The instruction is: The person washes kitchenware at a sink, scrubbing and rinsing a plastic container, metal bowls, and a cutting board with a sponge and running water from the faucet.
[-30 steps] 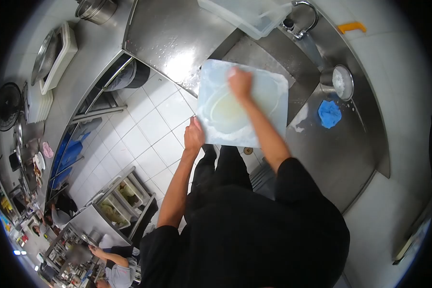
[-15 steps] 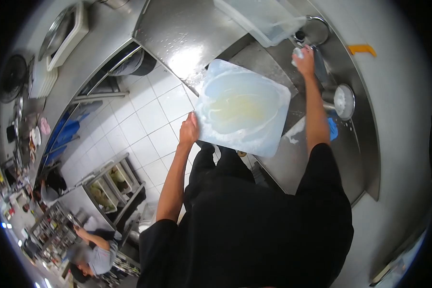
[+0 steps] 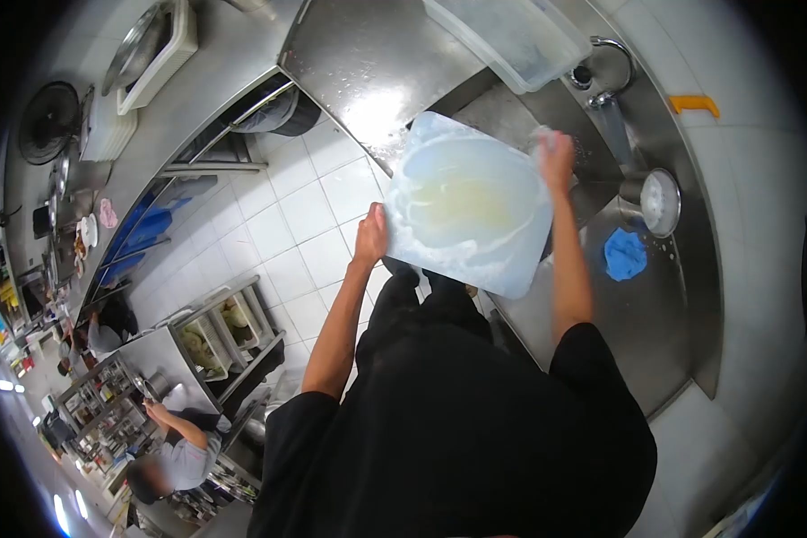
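Observation:
A pale, flat rectangular board [image 3: 466,206] smeared with white suds is held over the edge of the sink [image 3: 583,211]. My left hand [image 3: 371,235] grips its left edge, fingers underneath. At the board's upper right corner, my right hand [image 3: 558,163] is closed around a white, foamy wad [image 3: 543,134], slightly blurred; whether it is a sponge or a scrubber I cannot tell. Behind that hand, water seems to run from the curved tap [image 3: 614,56]. A metal pot [image 3: 660,203] with white foam lies to the right, near a crumpled blue cloth [image 3: 625,255].
A clear plastic tub [image 3: 520,45] rests across the sink's far side. An orange handle [image 3: 695,104] lies beyond the counter's rim. On the left are a steel counter [image 3: 233,45], a rack with food bins [image 3: 215,336] and a person [image 3: 184,457] at work.
My right hand has come from beside the tap, left and down to the board's corner, with the white wad. My left hand keeps its grip. The view has shifted slightly.

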A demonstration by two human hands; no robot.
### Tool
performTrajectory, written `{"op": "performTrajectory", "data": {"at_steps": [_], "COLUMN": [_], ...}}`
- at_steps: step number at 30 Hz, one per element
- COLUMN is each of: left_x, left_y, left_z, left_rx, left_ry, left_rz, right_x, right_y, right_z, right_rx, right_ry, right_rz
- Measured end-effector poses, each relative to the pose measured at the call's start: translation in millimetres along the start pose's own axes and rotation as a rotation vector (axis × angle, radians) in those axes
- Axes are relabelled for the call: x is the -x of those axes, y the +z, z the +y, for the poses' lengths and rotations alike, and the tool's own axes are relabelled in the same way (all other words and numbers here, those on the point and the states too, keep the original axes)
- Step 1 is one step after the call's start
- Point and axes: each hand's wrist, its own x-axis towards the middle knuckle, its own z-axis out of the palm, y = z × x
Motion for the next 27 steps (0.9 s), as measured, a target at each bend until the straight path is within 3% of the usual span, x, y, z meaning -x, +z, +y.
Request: {"op": "performTrajectory", "data": {"at_steps": [2,3,4,5,6,7,9,11,13,14,15,16,17,18,20,22,23,25,27], "left_x": [-21,-26,-27,-21,-32,-15,10,15,7,11,13,17,20,15,17,14,15,11,11], "left_y": [31,62,61,51,69,44,16,24,16,9,3,-1,-4,2,7,2,4,6,21], "left_z": [-65,-109,-104,-84,-107,-61,-10,-15,-11,-3,3,8,9,1,4,4,4,4,0], "left_rx": [-0.352,-0.445,-0.344,-0.481,-0.351,-0.03,0.18,0.125,0.137,0.174,0.196,0.22,0.241,0.211,0.171,0.119,0.106,0.103,0.143], "left_ry": [0.334,0.571,0.343,0.25,0.385,0.274,0.185,0.216,0.18,0.142,0.133,0.118,0.105,0.115,0.086,0.058,0.033,0.002,-0.017], "left_rz": [0.009,0.242,0.04,-0.079,0.126,0.12,0.148,0.184,0.171,0.125,0.112,0.1,0.09,0.099,0.111,0.096,0.075,0.123,0.228], "right_x": [36,50,64,89,117,147,193,204,161,133,98,60,36,21,19,51,78,135,183], "right_y": [66,88,92,96,85,75,56,40,50,52,33,45,33,28,69,143,128,100,76], "right_z": [-57,-90,-139,-184,-222,-239,-235,-190,-120,-80,-67,-27,-34,-74,-108,-134,-178,-230,-222], "right_rx": [0.075,0.166,0.06,-0.069,-0.096,-0.135,-0.137,-0.17,-0.252,-0.161,-0.032,0.042,0.142,0.403,0.216,-0.016,-0.012,-0.05,-0.092], "right_ry": [-0.208,-0.178,-0.262,-0.308,-0.459,-0.491,-0.636,-0.826,-0.949,-0.866,-0.62,-0.519,-0.372,-0.081,0.093,-0.263,-0.285,-0.342,-0.578], "right_rz": [0.089,0.068,0.018,-0.041,-0.047,-0.143,-0.302,-0.48,-0.404,-0.32,-0.429,-0.376,-0.299,-0.305,-0.216,0.02,-0.131,-0.23,-0.234]}}
